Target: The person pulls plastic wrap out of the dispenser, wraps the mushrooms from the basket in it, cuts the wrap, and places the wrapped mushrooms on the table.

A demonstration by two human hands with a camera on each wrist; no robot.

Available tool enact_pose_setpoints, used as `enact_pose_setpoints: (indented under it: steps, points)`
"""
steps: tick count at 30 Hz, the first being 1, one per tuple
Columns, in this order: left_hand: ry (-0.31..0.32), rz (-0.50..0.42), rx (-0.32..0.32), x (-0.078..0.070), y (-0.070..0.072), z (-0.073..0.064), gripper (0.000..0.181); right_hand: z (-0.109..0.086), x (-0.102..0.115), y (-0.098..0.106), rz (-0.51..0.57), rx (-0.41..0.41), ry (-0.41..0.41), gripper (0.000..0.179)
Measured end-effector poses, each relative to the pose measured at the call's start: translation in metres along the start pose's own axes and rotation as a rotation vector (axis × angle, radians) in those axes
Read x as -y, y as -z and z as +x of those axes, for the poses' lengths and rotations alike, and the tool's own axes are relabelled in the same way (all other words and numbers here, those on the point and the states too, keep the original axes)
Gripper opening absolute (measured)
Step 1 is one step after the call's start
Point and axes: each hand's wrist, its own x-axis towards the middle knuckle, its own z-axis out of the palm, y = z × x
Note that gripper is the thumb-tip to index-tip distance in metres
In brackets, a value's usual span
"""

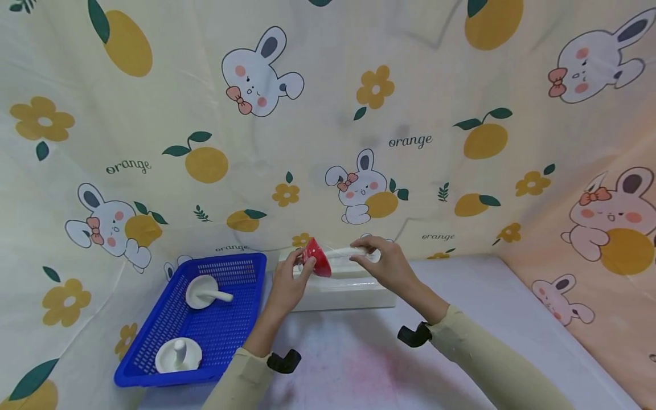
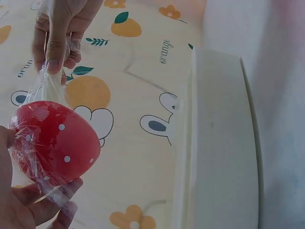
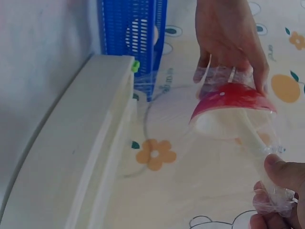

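A toy mushroom with a red, white-dotted cap (image 1: 318,259) and a pale stem (image 3: 252,129) is wrapped in clear plastic film (image 2: 43,83). My left hand (image 1: 287,285) holds the cap from the left, its fingers spread round the dome in the left wrist view. On the other side, my right hand (image 1: 386,265) pinches the film-covered end of the stem between thumb and fingers. The mushroom lies sideways in the air, over a long white box (image 1: 343,295). Film bunches around the stem at my right fingers.
On the left stands a blue perforated basket (image 1: 220,333). Inside it lie two more mushrooms, one toward the back (image 1: 201,291) and one in front (image 1: 178,356), pale undersides up. A patterned cloth (image 1: 318,136) hangs behind the white table (image 1: 359,353).
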Motion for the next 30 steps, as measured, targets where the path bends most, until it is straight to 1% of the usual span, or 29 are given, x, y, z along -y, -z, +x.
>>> enact_pose_setpoints:
  steps: [6, 13, 18, 25, 30]
  points:
    - [-0.01, -0.007, -0.003, -0.006, 0.003, 0.001, 0.064, 0.004, 0.005, 0.005, 0.011, -0.001, -0.004, 0.031]
    - [-0.03, 0.001, -0.032, -0.011, 0.004, 0.003, 0.063, 0.007, 0.007, 0.009, 0.005, -0.02, 0.013, 0.031]
    - [-0.018, 0.001, -0.037, -0.015, 0.005, 0.004, 0.064, 0.009, 0.008, 0.012, 0.014, -0.026, 0.032, 0.03]
    - [-0.026, -0.004, -0.04, -0.022, 0.008, 0.001, 0.065, 0.009, 0.01, 0.014, 0.03, -0.028, 0.032, 0.03]
    - [-0.041, -0.002, -0.029, -0.022, 0.009, -0.005, 0.066, 0.002, 0.012, 0.016, 0.013, -0.02, 0.008, 0.031]
